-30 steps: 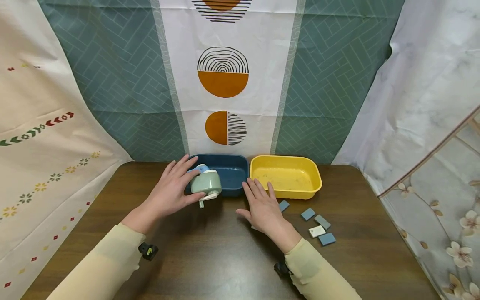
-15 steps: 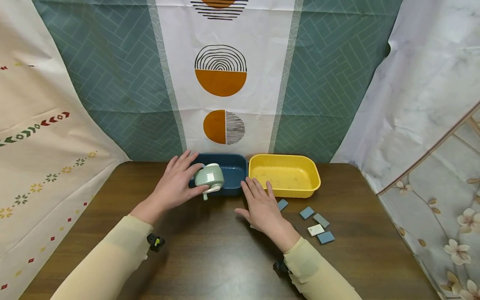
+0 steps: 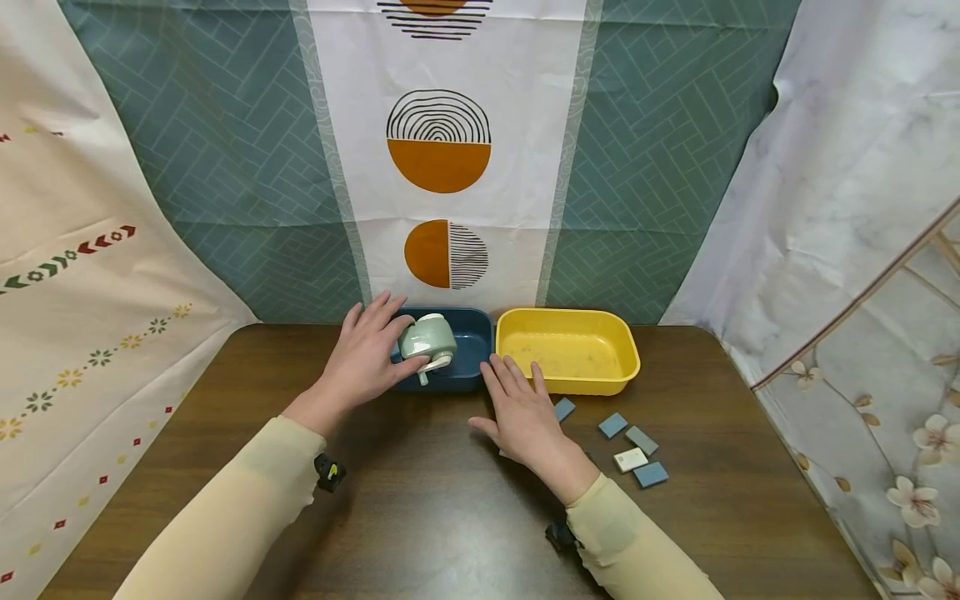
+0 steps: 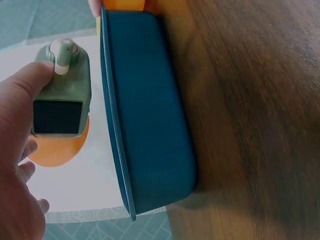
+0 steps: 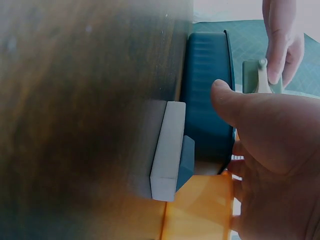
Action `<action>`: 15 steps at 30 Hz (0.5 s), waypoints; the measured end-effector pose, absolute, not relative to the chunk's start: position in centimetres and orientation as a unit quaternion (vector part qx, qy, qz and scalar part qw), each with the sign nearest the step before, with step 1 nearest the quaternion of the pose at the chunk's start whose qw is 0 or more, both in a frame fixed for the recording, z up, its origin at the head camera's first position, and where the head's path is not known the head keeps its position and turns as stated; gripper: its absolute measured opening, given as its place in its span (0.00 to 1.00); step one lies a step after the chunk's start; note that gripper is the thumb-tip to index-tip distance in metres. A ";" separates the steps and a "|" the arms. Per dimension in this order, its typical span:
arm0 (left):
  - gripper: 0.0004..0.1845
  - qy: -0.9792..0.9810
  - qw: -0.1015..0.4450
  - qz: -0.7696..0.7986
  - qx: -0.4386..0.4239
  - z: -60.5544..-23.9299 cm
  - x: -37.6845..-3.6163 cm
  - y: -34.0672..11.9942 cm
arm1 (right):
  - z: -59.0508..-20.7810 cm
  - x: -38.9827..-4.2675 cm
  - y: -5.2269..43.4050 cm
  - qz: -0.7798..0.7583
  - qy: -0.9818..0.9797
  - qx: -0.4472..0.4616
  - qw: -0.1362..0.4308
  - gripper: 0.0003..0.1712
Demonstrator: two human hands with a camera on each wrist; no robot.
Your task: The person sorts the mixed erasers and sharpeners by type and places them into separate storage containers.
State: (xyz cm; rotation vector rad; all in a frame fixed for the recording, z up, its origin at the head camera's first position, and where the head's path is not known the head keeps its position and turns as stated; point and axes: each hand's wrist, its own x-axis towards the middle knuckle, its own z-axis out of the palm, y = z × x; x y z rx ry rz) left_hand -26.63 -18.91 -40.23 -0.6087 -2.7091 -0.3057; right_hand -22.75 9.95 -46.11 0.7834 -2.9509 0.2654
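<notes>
A person's left hand [image 3: 365, 360] grips a pale green sharpener [image 3: 426, 340] above the blue tub [image 3: 472, 371], while the right hand [image 3: 525, 417] rests flat-fingered on the table [image 3: 420, 517]; a low, level release well inside the rim looks wisest

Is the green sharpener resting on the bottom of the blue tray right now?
No, the left hand holds the green sharpener up above the blue tray, clear of its floor in the left wrist view.

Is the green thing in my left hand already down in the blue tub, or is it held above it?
Held above it: the left hand grips the green sharpener over the blue tub, apart from its rim in the left wrist view.
</notes>
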 end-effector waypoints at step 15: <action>0.40 -0.968 0.153 -0.122 -0.159 -41.9 -28.6 -17.7 | -46.4 -23.0 9.9 0.093 -0.961 0.256 0.039 0.53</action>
